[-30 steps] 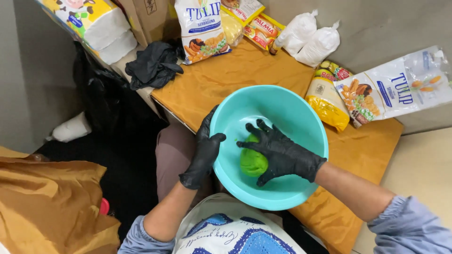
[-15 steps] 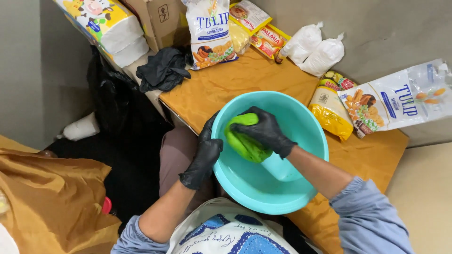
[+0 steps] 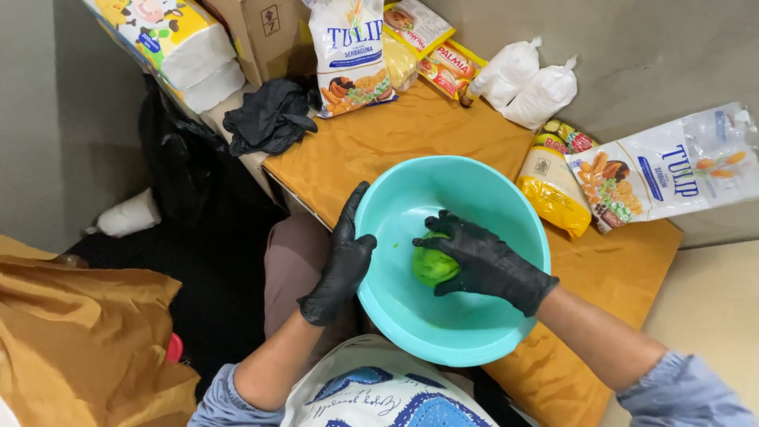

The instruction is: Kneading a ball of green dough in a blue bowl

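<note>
A black-gloved right hand (image 3: 486,265) presses down over a lump of green dough (image 3: 431,265) at the bottom of a turquoise bowl (image 3: 466,178), while the gloved left hand (image 3: 341,261) grips the bowl's near rim on an orange-covered table (image 3: 379,134).

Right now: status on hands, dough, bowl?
Left hand grips the teal bowl rim. Right hand presses on the green dough at the bowl bottom. Nothing else inside the bowl.
</note>
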